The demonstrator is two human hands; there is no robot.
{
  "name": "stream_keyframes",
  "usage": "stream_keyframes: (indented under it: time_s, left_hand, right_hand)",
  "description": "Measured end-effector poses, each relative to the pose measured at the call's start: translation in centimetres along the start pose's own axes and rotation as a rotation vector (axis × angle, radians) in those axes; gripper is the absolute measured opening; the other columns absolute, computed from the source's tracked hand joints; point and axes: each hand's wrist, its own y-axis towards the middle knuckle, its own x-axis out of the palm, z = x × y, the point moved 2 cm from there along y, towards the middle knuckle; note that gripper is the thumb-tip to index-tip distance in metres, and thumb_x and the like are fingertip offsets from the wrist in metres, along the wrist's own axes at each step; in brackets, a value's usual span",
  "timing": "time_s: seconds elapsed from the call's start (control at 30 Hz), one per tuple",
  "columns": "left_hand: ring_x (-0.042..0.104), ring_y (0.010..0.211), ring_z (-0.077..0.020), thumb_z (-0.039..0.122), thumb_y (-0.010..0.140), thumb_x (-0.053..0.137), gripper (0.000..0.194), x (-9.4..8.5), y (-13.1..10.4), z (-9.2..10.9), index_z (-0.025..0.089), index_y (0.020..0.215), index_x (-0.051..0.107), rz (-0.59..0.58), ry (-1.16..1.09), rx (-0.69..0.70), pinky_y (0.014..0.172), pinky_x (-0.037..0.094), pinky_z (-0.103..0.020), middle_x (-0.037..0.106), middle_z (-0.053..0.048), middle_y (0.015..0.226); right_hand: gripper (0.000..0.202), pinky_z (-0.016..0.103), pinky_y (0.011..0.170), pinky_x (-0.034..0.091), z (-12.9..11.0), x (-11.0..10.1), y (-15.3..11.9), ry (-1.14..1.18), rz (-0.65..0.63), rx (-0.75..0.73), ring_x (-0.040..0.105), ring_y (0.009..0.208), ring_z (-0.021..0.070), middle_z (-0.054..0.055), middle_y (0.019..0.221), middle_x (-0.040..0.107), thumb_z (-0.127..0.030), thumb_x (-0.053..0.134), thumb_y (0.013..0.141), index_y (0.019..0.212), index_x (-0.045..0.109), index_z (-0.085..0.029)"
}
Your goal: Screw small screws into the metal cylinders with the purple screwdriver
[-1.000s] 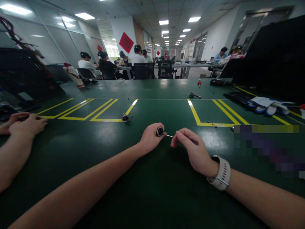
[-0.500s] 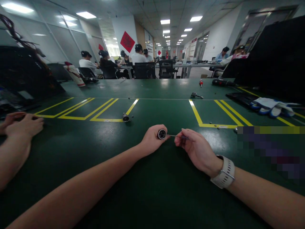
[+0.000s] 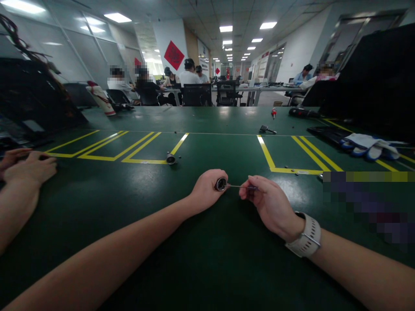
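My left hand (image 3: 207, 192) is closed around a short hollow metal cylinder (image 3: 221, 184), its dark round opening turned toward me. Between the thumb and fingers of my right hand (image 3: 264, 201) is a thin screwdriver (image 3: 241, 186), held level, with most of its handle hidden. Its slender shaft points left, and the end meets the cylinder's right edge near my left fingertips; the exact contact is too small to make out. A similar metal cylinder (image 3: 170, 158) lies on the green table (image 3: 207, 255) farther off to the left, beside a tiny part (image 3: 180, 157).
Another person's hands (image 3: 30, 166) work at the left edge. Several tiny parts (image 3: 292, 170) lie right of my hands. Farther back are a dark metal piece (image 3: 266, 129), a red-handled tool (image 3: 274, 113), a black power tool (image 3: 303, 113) and white-blue gloves (image 3: 369, 146). Yellow tape (image 3: 266, 153) marks the tabletop.
The screwdriver's tip has drawn slightly right, from across the cylinder's opening to its edge. The cylinder has turned a little in my left hand. My right hand has shifted slightly right.
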Motion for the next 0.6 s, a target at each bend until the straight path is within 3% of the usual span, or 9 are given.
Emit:
stream_keyframes:
  time_s: [0.27,0.6]
  left_hand:
    - [0.047,0.059,-0.0101,0.024,0.073,0.061,0.014,0.19,0.1,-0.63,0.016,0.068,0.051,0.011,-0.22,-0.065,0.057,0.038,-0.023,0.049,0.004,0.064]
    - [0.049,0.065,-0.0127,0.018,0.072,0.058,0.009,-0.01,0.14,0.04,0.017,0.066,0.052,-0.014,-0.013,-0.029,0.061,0.038,-0.025,0.051,0.002,0.066]
  right_hand:
    - [0.021,0.029,0.065,0.042,0.29,-0.28,0.18,0.072,-0.008,0.018,0.055,0.063,0.0144,0.002,0.063,0.061,-0.033,0.059,0.076,0.064,0.062,-0.017]
    - [0.02,0.028,0.06,0.04,-0.12,0.12,0.0,0.045,0.052,0.003,0.053,0.058,0.014,0.002,0.059,0.06,-0.032,0.061,0.072,0.059,0.06,-0.016]
